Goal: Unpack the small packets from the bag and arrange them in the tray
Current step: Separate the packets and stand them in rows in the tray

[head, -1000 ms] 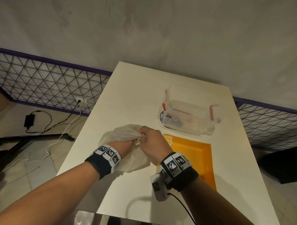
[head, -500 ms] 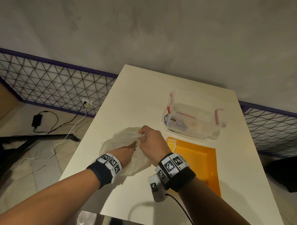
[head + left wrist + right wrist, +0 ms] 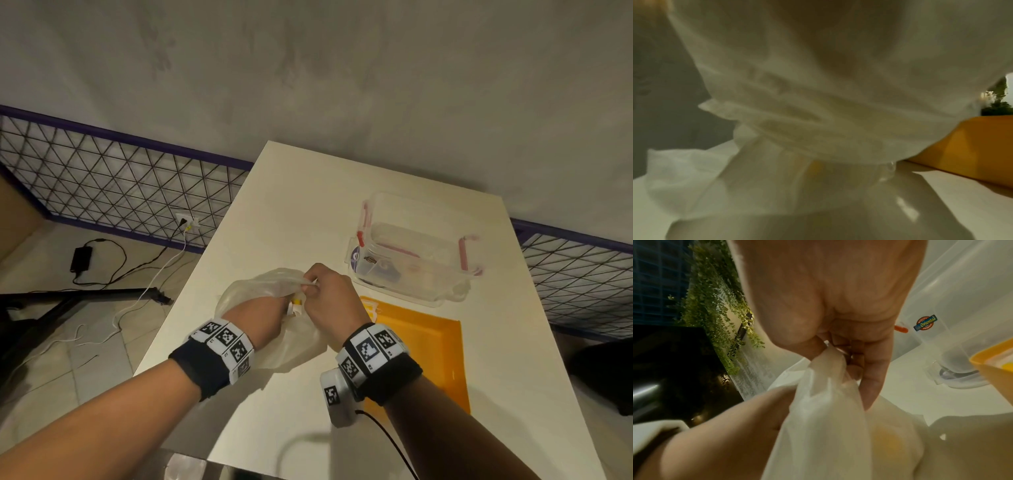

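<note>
The bag (image 3: 274, 329) is thin, translucent white plastic, crumpled and slack, lying on the white table (image 3: 308, 212) just left of the orange tray (image 3: 435, 346). Through the film, yellow shows dimly inside, and a small yellow-and-white packet (image 3: 296, 305) peeks out at the bag's mouth, between the two hands.

The right hand (image 3: 332, 298) has its fingers curled and its thumb pinching a gathered fold of the bag's rim, lifting it — the right wrist view shows the plastic bunched between thumb and fingertips (image 3: 856, 368). The left hand (image 3: 260, 313) reaches into the bag's mouth; its fingers are buried in plastic, so whether they grip anything cannot be told. The left wrist view shows only blurred film and a corner of the tray.

A pale packet (image 3: 371, 306) already lies at the tray's far-left corner. Beyond the tray stands a clear container (image 3: 416, 250) with red clasps.

Against the earlier frames, both hands hold much the same pose at the bag — the right still pinching the rim, the left still inside — and the yellow of the packet now shows a little more plainly between them.
</note>
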Available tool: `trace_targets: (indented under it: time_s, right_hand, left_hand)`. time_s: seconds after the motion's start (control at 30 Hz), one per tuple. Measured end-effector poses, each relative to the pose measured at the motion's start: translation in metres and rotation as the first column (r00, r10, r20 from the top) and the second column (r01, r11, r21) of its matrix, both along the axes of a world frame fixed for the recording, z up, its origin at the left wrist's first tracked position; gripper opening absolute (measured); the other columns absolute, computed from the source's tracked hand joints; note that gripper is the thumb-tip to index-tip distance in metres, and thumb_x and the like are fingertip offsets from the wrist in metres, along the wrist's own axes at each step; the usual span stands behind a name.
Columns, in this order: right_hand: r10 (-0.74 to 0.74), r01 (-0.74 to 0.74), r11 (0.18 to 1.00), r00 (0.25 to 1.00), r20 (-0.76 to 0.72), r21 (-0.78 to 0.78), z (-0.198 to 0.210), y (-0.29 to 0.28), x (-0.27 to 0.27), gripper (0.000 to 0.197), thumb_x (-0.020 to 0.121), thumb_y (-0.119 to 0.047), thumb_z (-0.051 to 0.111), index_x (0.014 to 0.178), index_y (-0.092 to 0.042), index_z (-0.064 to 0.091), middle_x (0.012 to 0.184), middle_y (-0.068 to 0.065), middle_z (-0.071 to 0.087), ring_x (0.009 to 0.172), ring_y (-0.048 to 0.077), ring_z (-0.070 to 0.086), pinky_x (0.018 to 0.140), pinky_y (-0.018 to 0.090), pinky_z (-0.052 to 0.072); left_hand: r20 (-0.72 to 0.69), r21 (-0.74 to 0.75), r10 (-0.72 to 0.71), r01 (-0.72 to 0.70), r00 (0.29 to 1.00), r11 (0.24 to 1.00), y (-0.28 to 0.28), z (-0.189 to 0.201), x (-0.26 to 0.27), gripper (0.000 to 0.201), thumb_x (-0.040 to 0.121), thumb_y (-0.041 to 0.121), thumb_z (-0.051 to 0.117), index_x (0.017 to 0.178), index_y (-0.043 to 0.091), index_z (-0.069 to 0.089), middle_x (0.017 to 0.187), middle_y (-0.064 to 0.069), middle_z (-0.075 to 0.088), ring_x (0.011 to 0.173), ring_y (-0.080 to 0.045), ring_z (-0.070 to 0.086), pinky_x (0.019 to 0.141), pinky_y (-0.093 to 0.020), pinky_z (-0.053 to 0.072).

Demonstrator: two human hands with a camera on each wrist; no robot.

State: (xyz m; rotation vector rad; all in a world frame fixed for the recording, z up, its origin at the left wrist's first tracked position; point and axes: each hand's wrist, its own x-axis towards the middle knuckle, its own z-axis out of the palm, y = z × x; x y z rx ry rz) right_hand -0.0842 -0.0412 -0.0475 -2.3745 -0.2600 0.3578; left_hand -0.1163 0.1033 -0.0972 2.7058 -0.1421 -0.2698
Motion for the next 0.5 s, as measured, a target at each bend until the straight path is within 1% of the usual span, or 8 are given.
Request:
trace_targets:
  time_s: [0.07,0.13,0.2,0.27,0.33,0.4,0.47,0.5]
  right_hand:
    - [-0.013,0.013,1.0,0.999,0.033,-0.005,0.002,0.001,0.004,0.013,0.095,-0.015,0.05,0.103,-0.015,0.061,0.093,0.01,0.068,0.085,0.028,0.064,0.071,0.034,0.051]
    - [-0.012,0.013,1.0,0.998,0.067,-0.015,0.006,0.003,0.007,0.014,0.095,-0.015,0.048,0.103,-0.013,0.06,0.093,0.011,0.067,0.086,0.029,0.063,0.072,0.034,0.052]
    - [-0.022,0.023,1.0,0.995,0.094,-0.005,0.009,0.007,0.009,0.015,0.095,-0.014,0.047,0.102,-0.011,0.06,0.093,0.011,0.067,0.085,0.03,0.064,0.071,0.034,0.053]
    - [-0.049,0.047,0.999,0.992,0.12,0.016,0.011,0.009,0.016,0.015,0.094,-0.012,0.047,0.101,-0.012,0.06,0.091,0.011,0.068,0.082,0.028,0.064,0.068,0.031,0.05]
    - [-0.077,0.072,0.997,0.987,0.138,0.039,0.015,0.011,0.023,0.014,0.093,-0.012,0.048,0.1,-0.013,0.061,0.09,0.01,0.069,0.076,0.024,0.062,0.063,0.028,0.045]
    - [-0.09,0.082,0.995,0.984,0.157,0.056,0.02,0.012,0.032,0.013,0.094,-0.013,0.049,0.099,-0.015,0.061,0.087,0.006,0.068,0.066,0.017,0.059,0.055,0.026,0.042]
    - [-0.098,0.085,0.993,0.98,0.174,0.077,0.024,0.011,0.038,0.012,0.094,-0.014,0.05,0.099,-0.016,0.061,0.083,0.002,0.065,0.06,0.007,0.055,0.049,0.016,0.039]
    - [-0.101,0.086,0.992,0.978,0.183,0.092,0.026,0.011,0.042,0.011,0.094,-0.014,0.05,0.098,-0.016,0.061,0.081,0.002,0.064,0.059,0.005,0.054,0.048,0.014,0.038]
  left_hand:
    - [0.063,-0.002,-0.029,0.03,0.998,1.0,0.0,0.014,-0.003,0.019,0.093,0.008,0.046,0.106,0.021,0.051,0.081,0.005,0.053,0.075,-0.015,0.054,0.068,-0.021,0.033]
    - [0.086,0.057,-0.035,0.03,0.996,0.998,0.001,0.026,-0.003,0.029,0.093,0.009,0.045,0.12,0.018,0.053,0.095,-0.002,0.064,0.083,-0.021,0.062,0.069,-0.022,0.036]
    - [0.119,0.105,-0.023,0.01,0.993,0.994,0.004,0.032,-0.002,0.035,0.093,0.008,0.046,0.126,0.016,0.052,0.109,-0.006,0.065,0.091,-0.025,0.065,0.07,-0.026,0.041]
    - [0.201,0.072,0.001,-0.016,0.98,0.997,0.007,0.039,-0.004,0.036,0.088,0.003,0.05,0.122,0.014,0.055,0.111,-0.009,0.062,0.086,-0.031,0.064,0.064,-0.031,0.04]
    - [0.275,0.004,-0.013,0.013,0.961,1.0,0.013,0.041,-0.003,0.041,0.076,-0.006,0.06,0.114,0.011,0.059,0.108,-0.011,0.061,0.071,-0.035,0.063,0.054,-0.03,0.036]
    - [0.331,-0.028,-0.006,0.016,0.944,0.999,0.022,0.041,0.0,0.053,0.066,-0.008,0.067,0.113,0.015,0.058,0.112,-0.009,0.06,0.064,-0.035,0.062,0.049,-0.029,0.037]
    - [0.395,-0.092,0.046,-0.011,0.918,0.996,0.03,0.045,0.005,0.061,0.065,-0.007,0.07,0.116,0.021,0.052,0.118,-0.005,0.056,0.075,-0.033,0.065,0.053,-0.033,0.049]
    - [0.432,-0.142,0.081,-0.021,0.898,0.99,0.032,0.048,0.006,0.063,0.065,-0.007,0.07,0.117,0.022,0.05,0.12,-0.003,0.055,0.084,-0.032,0.064,0.062,-0.036,0.053]
